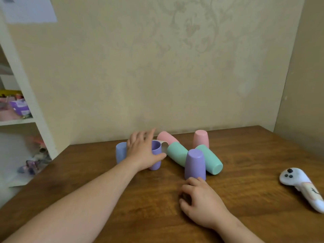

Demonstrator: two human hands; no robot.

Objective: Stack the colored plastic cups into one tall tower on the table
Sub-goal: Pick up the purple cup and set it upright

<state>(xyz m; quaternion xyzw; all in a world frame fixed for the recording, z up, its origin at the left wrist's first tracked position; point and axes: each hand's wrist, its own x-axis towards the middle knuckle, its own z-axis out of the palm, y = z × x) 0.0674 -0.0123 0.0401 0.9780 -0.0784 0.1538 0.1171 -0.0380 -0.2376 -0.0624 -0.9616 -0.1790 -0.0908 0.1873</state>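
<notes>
Tower not begun; step in hand: first pick. Your left hand (140,151) wraps fingers and thumb round the upright purple cup (156,155), far-centre on the table (245,181), just beside a blue cup (120,152). Right hand (201,202) rests loosely curled, empty. Next, likely: lift clear without nudging neighbours.

Head-worn camera looks forward-down, near the table (249,155).

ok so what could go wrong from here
The left hand grips the upright purple plastic cup close to a tipped mint green plastic cup; lifting could nudge that one into rolling. The right hand sits close to the upturned lilac plastic cup and may knock it.
</notes>
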